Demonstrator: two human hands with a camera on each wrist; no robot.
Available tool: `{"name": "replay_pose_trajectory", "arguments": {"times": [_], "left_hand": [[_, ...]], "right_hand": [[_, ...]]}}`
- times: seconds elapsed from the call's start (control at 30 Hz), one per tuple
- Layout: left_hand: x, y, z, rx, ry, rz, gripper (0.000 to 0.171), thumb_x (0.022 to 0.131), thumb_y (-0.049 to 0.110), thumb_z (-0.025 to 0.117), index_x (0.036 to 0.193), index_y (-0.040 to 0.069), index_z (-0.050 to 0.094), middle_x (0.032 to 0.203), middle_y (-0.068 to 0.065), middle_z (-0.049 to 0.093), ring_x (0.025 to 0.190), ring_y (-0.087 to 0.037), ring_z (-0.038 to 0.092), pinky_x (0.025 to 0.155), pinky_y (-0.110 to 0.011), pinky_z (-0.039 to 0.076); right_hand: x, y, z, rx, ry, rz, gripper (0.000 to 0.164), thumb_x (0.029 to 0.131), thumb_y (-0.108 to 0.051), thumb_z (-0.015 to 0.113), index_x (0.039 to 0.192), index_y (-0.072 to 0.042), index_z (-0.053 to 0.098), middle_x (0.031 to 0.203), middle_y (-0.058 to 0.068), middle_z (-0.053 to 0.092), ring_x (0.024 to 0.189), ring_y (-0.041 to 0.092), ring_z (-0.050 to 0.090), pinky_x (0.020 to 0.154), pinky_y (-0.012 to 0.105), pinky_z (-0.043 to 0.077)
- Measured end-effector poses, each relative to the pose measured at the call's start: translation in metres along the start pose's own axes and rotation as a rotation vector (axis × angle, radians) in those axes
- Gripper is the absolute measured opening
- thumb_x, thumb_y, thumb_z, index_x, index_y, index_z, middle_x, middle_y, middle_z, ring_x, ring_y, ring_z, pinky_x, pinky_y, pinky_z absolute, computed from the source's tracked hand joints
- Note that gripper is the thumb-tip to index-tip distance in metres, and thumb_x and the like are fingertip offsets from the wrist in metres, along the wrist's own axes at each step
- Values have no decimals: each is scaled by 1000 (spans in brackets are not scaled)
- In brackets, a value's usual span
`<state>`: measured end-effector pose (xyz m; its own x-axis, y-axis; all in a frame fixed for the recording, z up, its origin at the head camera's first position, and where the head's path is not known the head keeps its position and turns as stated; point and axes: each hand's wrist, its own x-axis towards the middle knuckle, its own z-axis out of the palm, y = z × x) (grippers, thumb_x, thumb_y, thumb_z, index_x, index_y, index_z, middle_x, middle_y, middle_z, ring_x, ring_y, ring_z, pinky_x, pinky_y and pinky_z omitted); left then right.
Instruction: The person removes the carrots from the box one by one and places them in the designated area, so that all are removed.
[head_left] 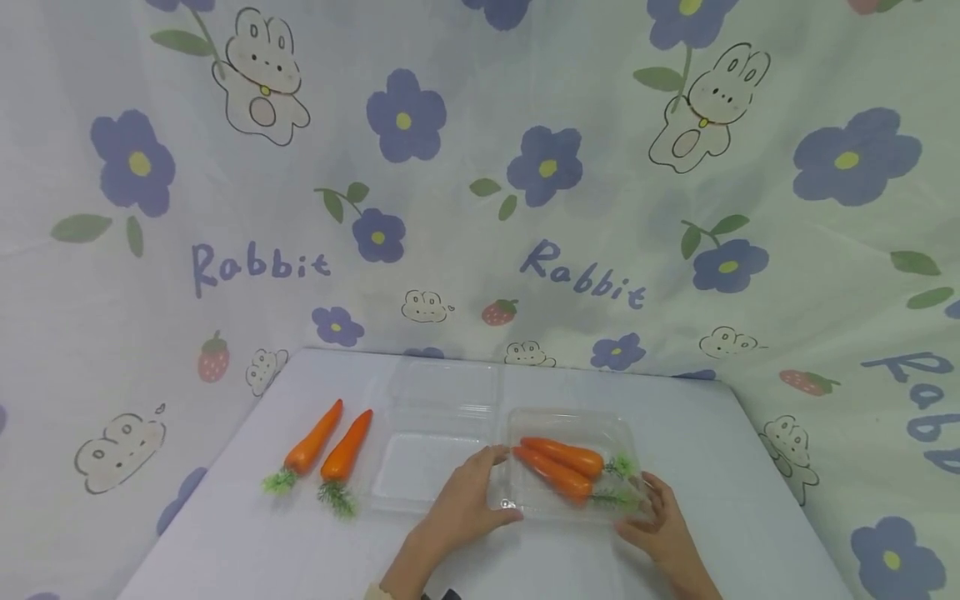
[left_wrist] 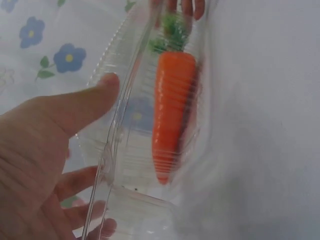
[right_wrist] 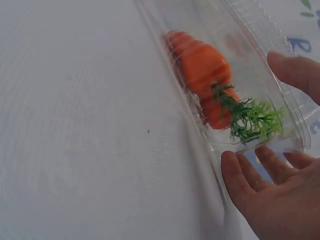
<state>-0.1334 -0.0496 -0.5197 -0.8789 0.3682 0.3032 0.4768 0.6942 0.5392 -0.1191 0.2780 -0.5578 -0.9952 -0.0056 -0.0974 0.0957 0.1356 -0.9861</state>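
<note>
A clear plastic box (head_left: 570,417) holding two orange carrots (head_left: 558,475) with green tops lies on the white table, right of centre. At its left end is my left hand (head_left: 467,506); thumb and fingers span the rim there. My right hand (head_left: 660,525) grips the opposite end, its fingertips by the leafy tops. The left wrist view shows one carrot (left_wrist: 172,110) through the ribbed plastic, with the left thumb at the rim. In the right wrist view, both carrots (right_wrist: 202,67) lie inside, and the right fingers and thumb frame a corner.
Beside the box on the left stands another clear plastic container (head_left: 431,504), its lid (head_left: 446,387) folded back. Farther left, two more carrots, one outer (head_left: 315,437) and one inner (head_left: 348,446), lie on the table (head_left: 247,558). A rabbit-print cloth (head_left: 450,200) hangs around the table.
</note>
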Motion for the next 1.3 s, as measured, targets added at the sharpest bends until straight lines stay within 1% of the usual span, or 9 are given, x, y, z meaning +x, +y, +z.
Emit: {"name": "replay_pose_trajectory", "arguments": {"times": [0.13,0.33,0.4,0.5,0.6,0.77,1.03,1.2,1.3], "left_hand": [[3,1,0,27,-25,-8,81,76,44,81,144,19,47,133,-4,58,132,-32,42,102,-54,38],[9,1,4,43,17,38,61,77,41,80,131,18,62,129,-9,60,123,-33,51,98,-52,43],[11,1,6,34,35,62,58,76,40,81,128,17,64,130,-12,59,119,-33,54,97,-49,44],[14,1,9,28,50,88,56,76,37,83,125,16,66,132,-14,58,118,-31,56,97,-46,45],[15,2,10,21,61,86,56,75,37,84,124,16,67,131,-15,59,119,-30,57,97,-45,46],[15,3,12,11,86,93,57,73,37,85,122,15,68,128,-15,61,117,-30,58,96,-45,47],[15,0,15,10,127,132,58,69,38,87,119,12,70,126,-16,62,114,-29,60,95,-44,48],[15,-2,15,21,145,134,59,68,39,87,118,13,71,124,-16,63,113,-28,61,94,-43,48],[16,-4,16,17,146,138,58,68,39,87,117,12,71,123,-16,63,113,-28,61,94,-43,48]], "right_hand": [[-2,0,0,14,-21,-23,90,81,2,75,148,-8,16,154,19,22,130,23,35,88,23,48],[-5,-1,0,49,-22,14,84,87,-3,71,149,-10,14,155,19,20,138,34,22,87,17,44],[-5,0,1,47,-8,30,84,88,-6,71,149,-12,14,156,17,20,136,25,30,87,18,45],[-4,2,2,46,6,31,83,88,-7,70,150,-14,14,156,17,21,123,4,41,88,19,45],[-3,4,2,44,16,34,83,89,-9,71,150,-15,15,156,16,20,110,-10,43,87,18,45],[-4,5,3,62,23,41,80,88,-8,71,148,-15,17,156,16,21,107,-10,45,86,17,44],[-6,11,5,149,34,3,71,88,0,68,144,-6,25,154,20,24,107,-13,47,89,18,45],[-5,11,6,95,70,66,68,89,-10,70,144,-9,29,151,20,32,106,-11,49,90,21,47],[-5,10,6,71,87,104,65,91,-14,69,143,-11,31,150,19,35,106,-2,54,90,24,48]]}}
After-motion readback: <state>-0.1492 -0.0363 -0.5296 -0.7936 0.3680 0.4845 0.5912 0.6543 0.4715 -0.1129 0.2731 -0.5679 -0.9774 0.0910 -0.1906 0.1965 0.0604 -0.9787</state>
